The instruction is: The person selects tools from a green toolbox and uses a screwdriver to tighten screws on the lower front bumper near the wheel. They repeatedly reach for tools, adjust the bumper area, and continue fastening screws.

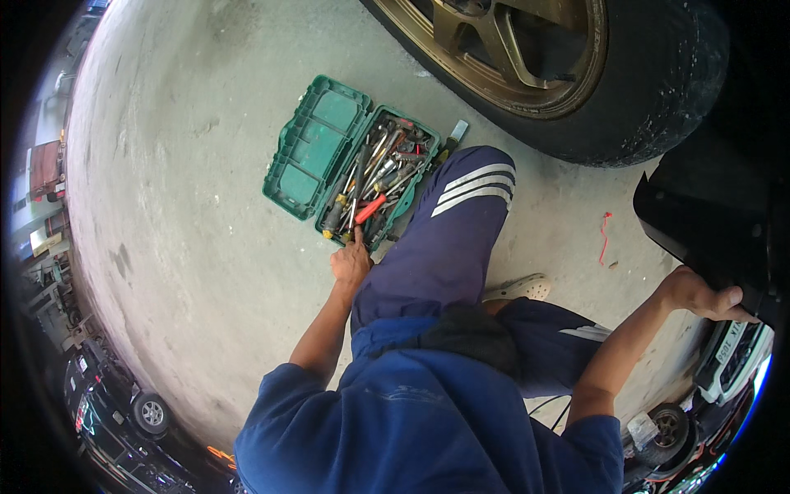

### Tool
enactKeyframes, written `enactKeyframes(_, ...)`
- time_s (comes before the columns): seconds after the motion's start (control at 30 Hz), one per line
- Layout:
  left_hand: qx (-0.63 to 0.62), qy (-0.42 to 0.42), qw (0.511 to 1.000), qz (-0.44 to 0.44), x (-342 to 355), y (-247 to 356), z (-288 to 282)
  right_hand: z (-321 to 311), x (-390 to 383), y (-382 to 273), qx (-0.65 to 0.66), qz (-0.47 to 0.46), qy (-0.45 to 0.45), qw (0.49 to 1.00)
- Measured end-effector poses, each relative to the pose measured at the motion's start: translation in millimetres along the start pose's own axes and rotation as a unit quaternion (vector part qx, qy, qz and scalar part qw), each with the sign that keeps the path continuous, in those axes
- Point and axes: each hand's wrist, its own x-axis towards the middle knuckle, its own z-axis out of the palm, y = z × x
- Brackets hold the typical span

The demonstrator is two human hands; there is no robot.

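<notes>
A green plastic toolbox (309,156) lies on the floor with its lid folded back to the left. Hand tools fill it in a jumble, among them a red-handled screwdriver (370,209) and a screwdriver with a dark and yellow handle (334,216). My left hand (352,262) is at the box's near edge. Its index finger stretches in among the tools, close below the red handle, and nothing shows in its grasp. Far to the right, my right hand (701,295) grips the lower edge of a black car body panel (699,206); its fingertips are partly hidden.
A large tyre (650,90) on a bronze wheel rim (597,49) stands at the upper right. A flat-bladed tool (454,138) lies by the box and my knee. Red string (605,237) is on the concrete floor. Parked cars and shelving line the edges.
</notes>
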Motion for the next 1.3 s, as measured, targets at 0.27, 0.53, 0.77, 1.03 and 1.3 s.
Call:
enactKeyframes(0.27,0.025,-0.037,0.999,0.009,12,7,13,-5,1,4,0.003,-0.019,-0.007,1.0)
enactKeyframes(0.53,0.046,-0.029,0.998,0.04,14,-2,1,-4,3,-1,-0.001,0.014,-0.023,1.0)
enactKeyframes(0.77,0.052,-0.032,0.998,0.022,19,7,-10,1,4,-9,-0.045,-0.004,-0.04,0.998)
enactKeyframes(1.03,0.102,0.039,0.986,0.123,49,-2,-5,2,-2,-18,-0.093,0.048,-0.002,0.995)
enactKeyframes(1.3,0.184,0.007,0.95,0.25,74,9,-47,19,-6,-32,-0.115,0.042,0.02,0.992)
